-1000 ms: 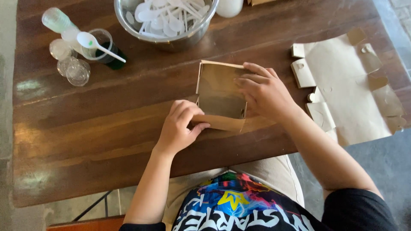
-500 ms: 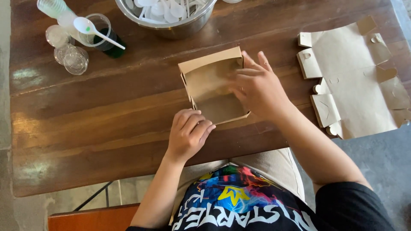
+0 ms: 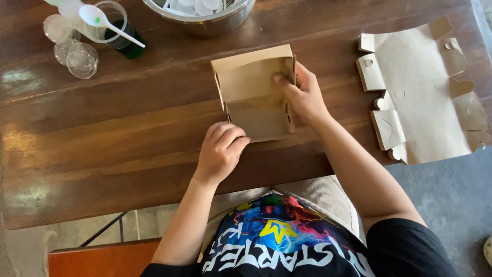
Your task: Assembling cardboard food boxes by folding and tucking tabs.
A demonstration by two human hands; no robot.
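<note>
Brown cardboard box sits mid-table on the wooden table, partly folded; far wall and both side walls stand up, near wall not yet raised, so roughly half formed by my read; right hand grips the right wall, thumb pressed inside, fingers curled around the outside; left hand rests at the near left corner, fingers curled together, touching the box edge; flat unfolded cardboard sheets lie well to the right, untouched; metal bowl and plastic cups at the far edge.
</note>
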